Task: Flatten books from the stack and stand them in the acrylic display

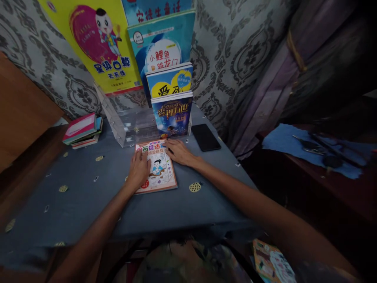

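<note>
A book with a white and orange cover and a cartoon figure in blue (159, 169) lies flat on the cloth-covered table. My left hand (139, 169) rests on the left part of its cover, with fingers stretched toward the far edge. Across the top right corner lies my right hand (179, 151), fingers extended and slightly apart. Neither hand is lifting the book. Just behind it stands a clear acrylic rack (114, 118), where a dark blue book (172, 116) is in the front slot. A black phone (205, 137) lies to the right of my right hand.
Further back the rack holds a blue and yellow book (171, 82), a teal book (165, 47) and a large yellow workbook (100, 43). Several books are stacked (84, 129) at the left. More books (272, 261) lie low at the right, below a blue cloth (288, 145).
</note>
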### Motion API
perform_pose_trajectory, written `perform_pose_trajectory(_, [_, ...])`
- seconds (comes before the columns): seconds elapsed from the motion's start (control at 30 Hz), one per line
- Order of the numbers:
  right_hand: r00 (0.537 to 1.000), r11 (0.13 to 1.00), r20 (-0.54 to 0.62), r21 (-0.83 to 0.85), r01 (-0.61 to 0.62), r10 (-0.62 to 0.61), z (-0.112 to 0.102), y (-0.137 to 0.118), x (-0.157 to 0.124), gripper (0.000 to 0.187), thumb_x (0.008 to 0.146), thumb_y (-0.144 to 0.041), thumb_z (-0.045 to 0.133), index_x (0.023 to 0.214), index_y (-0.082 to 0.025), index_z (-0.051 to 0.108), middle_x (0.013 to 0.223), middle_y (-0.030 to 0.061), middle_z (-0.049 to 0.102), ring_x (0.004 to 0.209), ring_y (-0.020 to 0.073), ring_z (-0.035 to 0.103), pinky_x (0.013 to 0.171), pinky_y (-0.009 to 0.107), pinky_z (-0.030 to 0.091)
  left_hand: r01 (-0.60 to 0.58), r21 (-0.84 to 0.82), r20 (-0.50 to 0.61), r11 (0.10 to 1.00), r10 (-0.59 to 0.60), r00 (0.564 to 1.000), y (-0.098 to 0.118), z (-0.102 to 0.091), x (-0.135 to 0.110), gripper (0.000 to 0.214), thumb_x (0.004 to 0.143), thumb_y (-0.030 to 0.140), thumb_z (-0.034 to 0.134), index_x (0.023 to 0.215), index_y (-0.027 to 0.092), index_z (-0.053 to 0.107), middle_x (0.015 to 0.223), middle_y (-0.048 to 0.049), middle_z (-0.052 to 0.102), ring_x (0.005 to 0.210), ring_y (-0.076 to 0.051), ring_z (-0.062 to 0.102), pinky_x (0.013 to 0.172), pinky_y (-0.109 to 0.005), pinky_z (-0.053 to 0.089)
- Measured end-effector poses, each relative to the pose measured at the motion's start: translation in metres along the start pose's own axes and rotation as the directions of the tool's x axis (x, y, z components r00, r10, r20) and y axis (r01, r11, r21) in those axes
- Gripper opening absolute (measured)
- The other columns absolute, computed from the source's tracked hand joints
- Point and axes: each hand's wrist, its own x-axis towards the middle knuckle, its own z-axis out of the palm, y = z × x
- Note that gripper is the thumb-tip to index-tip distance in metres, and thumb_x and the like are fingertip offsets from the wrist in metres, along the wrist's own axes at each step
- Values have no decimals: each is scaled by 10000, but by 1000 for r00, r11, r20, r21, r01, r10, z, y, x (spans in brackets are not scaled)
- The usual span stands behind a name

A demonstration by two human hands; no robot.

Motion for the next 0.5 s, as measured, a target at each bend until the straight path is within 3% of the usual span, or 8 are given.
perform_pose_trajectory(0.13, [1000, 999, -21, -32, 0, -1, 1, -8, -10, 378, 998, -219, 466, 1334, -176, 635, 1495, 138, 561, 1427, 312, 449, 1154, 567, 329, -66, 32, -19, 997, 66, 998, 4, -7, -1, 376, 1002, 248, 397, 1329, 149, 553, 1432, -201, 547, 1381, -331, 480, 1144, -542, 396])
perform_pose_trajectory(0.27, [996, 997, 44, -22, 74, -73, -4, -23, -32, 389, 990, -275, 507, 1343, -180, 638, 1490, 141, 568, 1444, 325, 421, 1172, 629, 263, -107, -21, -47, 994, 106, 993, 2, -8, 0, 358, 989, 228, 409, 1282, 130, 590, 1357, -198, 591, 1310, -323, 534, 1107, -523, 444])
perform_pose_trajectory(0.37, [988, 991, 76, 40, 128, -131, -8, -32, -52, 382, 980, -310, 541, 1326, -192, 655, 1483, 132, 579, 1451, 318, 417, 1180, 629, 255, -155, -100, -63, 983, 149, 987, -1, -9, 2, 338, 982, 207, 417, 1248, 143, 616, 1319, -174, 619, 1288, -301, 548, 1116, -515, 445])
perform_pose_trajectory(0.5, [982, 966, 48, 197, 170, -183, -10, -33, -72, 356, 942, -281, 599, 1276, -198, 691, 1398, 122, 652, 1414, 305, 477, 1177, 593, 299, -317, -189, -77, 929, 308, 948, 2, -18, -4, 294, 989, 219, 447, 1189, 156, 653, 1291, -149, 644, 1266, -277, 564, 1105, -493, 463])
